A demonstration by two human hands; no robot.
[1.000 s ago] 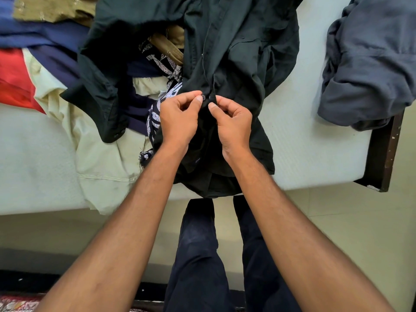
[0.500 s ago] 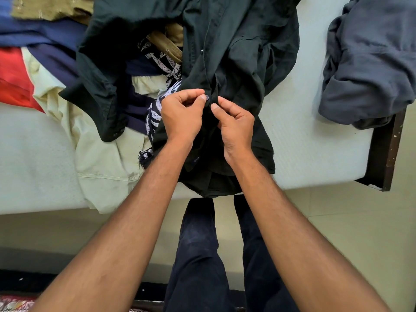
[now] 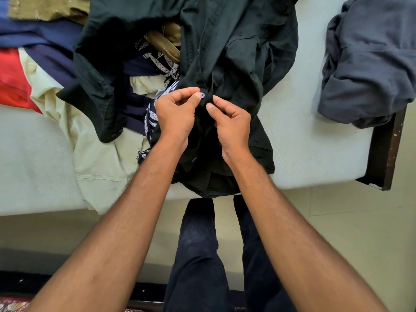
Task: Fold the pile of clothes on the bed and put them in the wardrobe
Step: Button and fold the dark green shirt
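A dark green button shirt (image 3: 243, 55) lies spread over the pile on the white bed (image 3: 310, 136), its hem hanging over the near edge. My left hand (image 3: 175, 115) pinches the shirt's front placket at a small pale button (image 3: 202, 95). My right hand (image 3: 231, 124) pinches the opposite edge of the placket just beside it. Under the shirt lies a pile of clothes: a black-and-white patterned piece (image 3: 155, 61), a cream garment (image 3: 99, 163), navy cloth (image 3: 51, 41), an olive piece (image 3: 45, 7) and a red one (image 3: 11, 79).
A crumpled grey-blue garment (image 3: 369, 59) lies at the bed's right end, over the dark wooden frame corner (image 3: 387, 154). My dark-trousered legs (image 3: 202, 255) stand on the pale tiled floor (image 3: 360, 244) against the bed. A patterned rug edge (image 3: 13, 306) shows at bottom left.
Both hands have stayed at the placket with small finger movements; the pale button now shows at my left thumb tip.
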